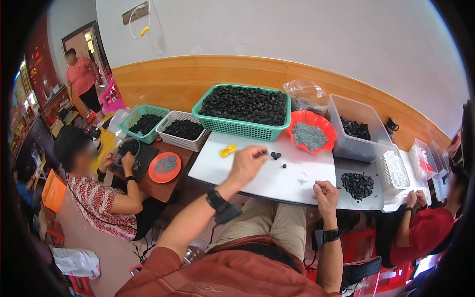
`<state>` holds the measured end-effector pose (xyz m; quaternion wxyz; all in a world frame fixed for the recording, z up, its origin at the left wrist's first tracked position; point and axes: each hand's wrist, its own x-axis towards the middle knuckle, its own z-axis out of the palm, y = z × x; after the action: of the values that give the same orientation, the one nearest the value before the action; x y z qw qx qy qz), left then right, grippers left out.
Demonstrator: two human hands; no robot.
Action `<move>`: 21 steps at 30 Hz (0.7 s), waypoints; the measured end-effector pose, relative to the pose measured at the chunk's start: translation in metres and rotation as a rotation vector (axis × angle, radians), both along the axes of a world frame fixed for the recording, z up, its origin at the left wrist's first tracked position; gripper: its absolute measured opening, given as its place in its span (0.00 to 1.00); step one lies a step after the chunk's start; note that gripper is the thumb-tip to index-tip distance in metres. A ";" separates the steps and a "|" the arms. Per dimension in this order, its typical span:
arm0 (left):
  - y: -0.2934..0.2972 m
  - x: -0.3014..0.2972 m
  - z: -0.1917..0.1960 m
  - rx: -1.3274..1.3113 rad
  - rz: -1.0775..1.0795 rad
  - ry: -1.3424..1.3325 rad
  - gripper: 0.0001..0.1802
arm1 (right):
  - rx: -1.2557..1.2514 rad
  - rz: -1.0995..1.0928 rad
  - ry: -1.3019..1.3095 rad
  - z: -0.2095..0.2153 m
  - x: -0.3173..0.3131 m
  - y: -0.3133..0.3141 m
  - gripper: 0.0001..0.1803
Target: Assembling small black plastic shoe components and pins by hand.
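My left hand (246, 167) is over the white board (222, 173), its fingertips pinched on a small dark piece (265, 153), probably one of the black round parts. Just right of those fingertips, a few loose black round parts (275, 155) lie on the board. By the board's front right edge, my right hand (325, 194) is closed with thumb and forefinger together; whatever it holds is too small to make out. A little pile of thin grey pins (302, 180) lies left of it. Behind, a red scalloped bowl (330, 143) holds many grey pins.
A large green basket (237, 130) of black parts stands behind the board, a yellow packet (228, 150) before it. A clear bin (356, 148) is at the right, near a black parts pile (357, 186). People work at the left (106, 198) and right (425, 227).
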<state>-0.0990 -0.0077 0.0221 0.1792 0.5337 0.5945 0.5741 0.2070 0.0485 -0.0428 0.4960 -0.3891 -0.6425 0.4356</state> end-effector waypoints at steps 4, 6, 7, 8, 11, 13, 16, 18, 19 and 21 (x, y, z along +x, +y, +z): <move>0.031 -0.079 0.045 0.073 0.249 0.293 0.17 | -0.004 -0.018 -0.029 0.001 -0.001 -0.001 0.06; 0.049 -0.128 0.056 0.026 0.327 0.356 0.19 | 0.004 -0.011 -0.039 0.004 -0.003 -0.002 0.06; 0.054 -0.144 0.057 0.019 0.380 0.396 0.20 | 0.009 -0.010 -0.050 0.005 -0.004 -0.003 0.06; 0.057 -0.154 0.057 0.010 0.427 0.437 0.21 | 0.004 -0.012 -0.047 0.005 -0.004 -0.004 0.06; 0.058 -0.163 0.047 0.038 0.417 0.461 0.21 | 0.004 -0.021 -0.027 0.002 -0.002 -0.007 0.05; 0.052 -0.156 0.036 0.087 0.390 0.471 0.19 | 0.022 -0.001 -0.012 -0.002 0.000 -0.005 0.06; 0.034 -0.118 0.021 0.088 0.325 0.442 0.16 | 0.044 -0.028 -0.014 -0.003 0.001 -0.005 0.05; 0.019 -0.088 0.012 0.067 0.231 0.320 0.14 | 0.051 -0.035 -0.066 0.005 -0.002 -0.006 0.06; 0.013 -0.075 0.003 0.100 0.186 0.296 0.12 | 0.046 -0.026 -0.067 0.007 -0.004 -0.006 0.06; 0.007 -0.050 -0.009 0.044 0.086 0.282 0.13 | 0.031 -0.037 -0.085 0.009 -0.006 -0.006 0.06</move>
<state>-0.1495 -0.0006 0.0135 0.0576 0.5866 0.6236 0.5135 0.2015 0.0430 -0.0336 0.4822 -0.4111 -0.6624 0.3996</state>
